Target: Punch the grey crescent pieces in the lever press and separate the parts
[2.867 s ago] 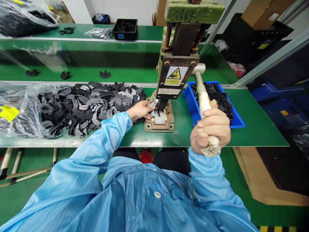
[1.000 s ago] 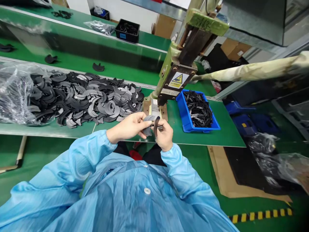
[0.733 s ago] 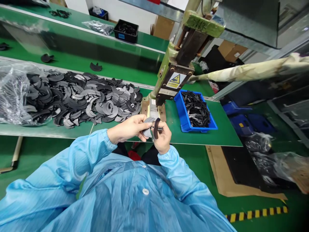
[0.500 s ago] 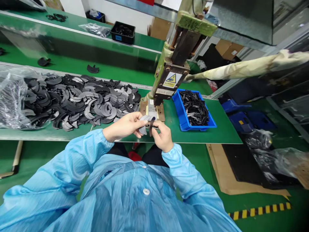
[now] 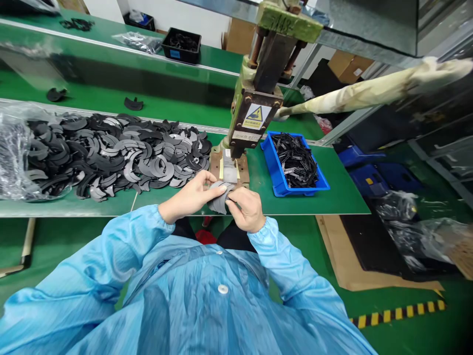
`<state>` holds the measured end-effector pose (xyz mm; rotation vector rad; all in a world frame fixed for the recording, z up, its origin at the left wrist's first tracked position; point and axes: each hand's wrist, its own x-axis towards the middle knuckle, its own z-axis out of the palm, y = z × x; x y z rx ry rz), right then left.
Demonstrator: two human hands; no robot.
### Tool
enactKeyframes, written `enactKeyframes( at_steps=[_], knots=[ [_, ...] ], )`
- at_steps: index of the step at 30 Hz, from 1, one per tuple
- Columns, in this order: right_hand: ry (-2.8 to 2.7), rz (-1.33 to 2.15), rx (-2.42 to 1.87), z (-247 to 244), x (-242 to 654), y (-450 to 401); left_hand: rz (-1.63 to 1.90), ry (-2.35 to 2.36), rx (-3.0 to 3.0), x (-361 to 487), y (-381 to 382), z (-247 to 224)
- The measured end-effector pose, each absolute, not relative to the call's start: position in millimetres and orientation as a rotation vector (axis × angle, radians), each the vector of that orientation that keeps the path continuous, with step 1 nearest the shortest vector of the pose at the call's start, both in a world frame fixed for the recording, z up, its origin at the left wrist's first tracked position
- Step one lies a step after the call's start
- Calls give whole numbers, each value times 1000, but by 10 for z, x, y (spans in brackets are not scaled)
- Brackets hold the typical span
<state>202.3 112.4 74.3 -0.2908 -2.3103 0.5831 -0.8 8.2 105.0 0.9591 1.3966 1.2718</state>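
Several thin, curved grey plastic pieces (image 5: pixel 219 201) are fanned together in front of the press. My left hand (image 5: pixel 192 196) grips them from the left, its thumb lying on top. At their right edge, my right hand (image 5: pixel 247 209) is closed with thumb and fingers pinched on a curved piece; its fingers hide part of that piece. Just beyond both hands is the base (image 5: pixel 242 170) of a green hand press (image 5: pixel 254 106), with a pale block in its middle. A large heap of similar crescent-shaped pieces (image 5: pixel 125 153) spreads over the table to the left.
A blue bin (image 5: pixel 275 170) of narrow black parts stands right of the press. The press's wrapped lever (image 5: pixel 347 93) reaches out to the right. A clear plastic bag (image 5: pixel 15 158) lies at the heap's left end. Behind runs a green surface (image 5: pixel 177 101) with loose pieces.
My right hand has brought its dark curved piece, held apart on edge before, against the pieces in my left hand. The view has shifted slightly.
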Motion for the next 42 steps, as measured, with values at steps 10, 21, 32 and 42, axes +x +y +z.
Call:
enactKeyframes(
  at_steps=[10,21,32,42],
  knots=[
    [-2065,655,-651,456,2286,1335,1244,1294,753,-401,414,1030],
    [-1890,538,-906,-16,2596,1571,1466,1788,453,-1493,2314,1215],
    [-1926,589,-846,18,2583,1565,1682,1831,690,-1346,1752,1110],
    [-1987,488,-895,395,2869,1593,1147,1824,1393,-301,36,212]
  ],
)
